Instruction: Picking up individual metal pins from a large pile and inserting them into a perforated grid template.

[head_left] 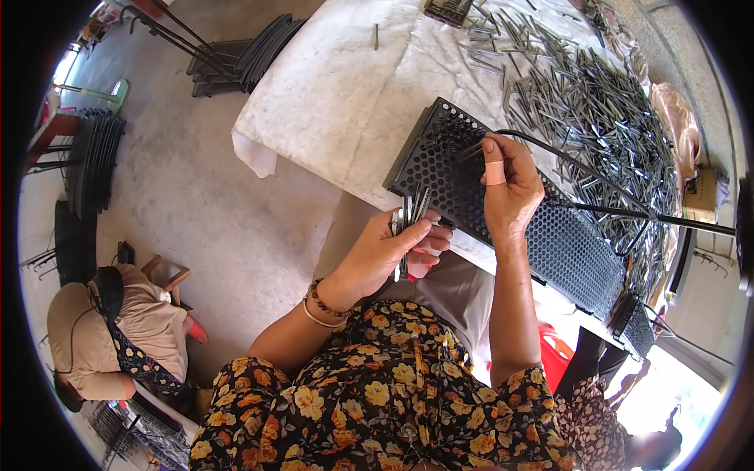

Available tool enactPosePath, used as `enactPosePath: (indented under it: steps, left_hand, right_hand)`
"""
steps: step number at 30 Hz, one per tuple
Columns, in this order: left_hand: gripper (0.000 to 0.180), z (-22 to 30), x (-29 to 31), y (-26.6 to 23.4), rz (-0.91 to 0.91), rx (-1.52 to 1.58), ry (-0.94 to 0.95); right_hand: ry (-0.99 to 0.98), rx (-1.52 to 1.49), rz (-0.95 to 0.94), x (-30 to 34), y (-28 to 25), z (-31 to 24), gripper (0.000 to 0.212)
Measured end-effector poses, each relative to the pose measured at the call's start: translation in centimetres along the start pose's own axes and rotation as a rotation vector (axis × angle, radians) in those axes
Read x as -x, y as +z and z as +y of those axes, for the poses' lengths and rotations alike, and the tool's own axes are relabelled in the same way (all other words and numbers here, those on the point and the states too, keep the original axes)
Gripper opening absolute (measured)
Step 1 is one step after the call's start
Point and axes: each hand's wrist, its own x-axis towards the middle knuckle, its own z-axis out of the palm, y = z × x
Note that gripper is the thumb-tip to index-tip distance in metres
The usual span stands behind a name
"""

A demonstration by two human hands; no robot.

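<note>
1. A bundle of thin metal pins (410,216) is gripped in the closed left hand (385,255).
2. One pin (470,151) is pinched by the right hand (509,188) fingertips, over the black perforated panel (503,204) on the table (345,94).

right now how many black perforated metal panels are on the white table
3: one large black perforated metal panel under the right hand, a small one at the table's top edge, another at lower right. More may be hidden.

Hiding part of the perforated black panel (471,188) behind the right hand (510,188). Running off the picture's upper rim: the pile of grey metal pins (605,110)
</note>
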Motion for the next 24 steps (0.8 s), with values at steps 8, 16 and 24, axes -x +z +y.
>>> enactPosePath:
  steps: [8,16,24]
  left_hand:
    - [0.03,0.18,-0.29,-0.15,-0.053,0.026,-0.048]
    - [0.029,0.09,-0.37,-0.44,-0.053,0.032,-0.058]
    - [0.031,0.0,-0.49,-0.6,-0.079,0.049,-0.068]
  right_hand:
    - [-0.104,0.034,-0.038,0.22,-0.58,0.35,0.01]
    - [-0.225,0.053,-0.066,0.01,-0.35,0.45,0.011]
    - [-0.329,0.195,-0.05,0.76,0.11,-0.05,0.01]
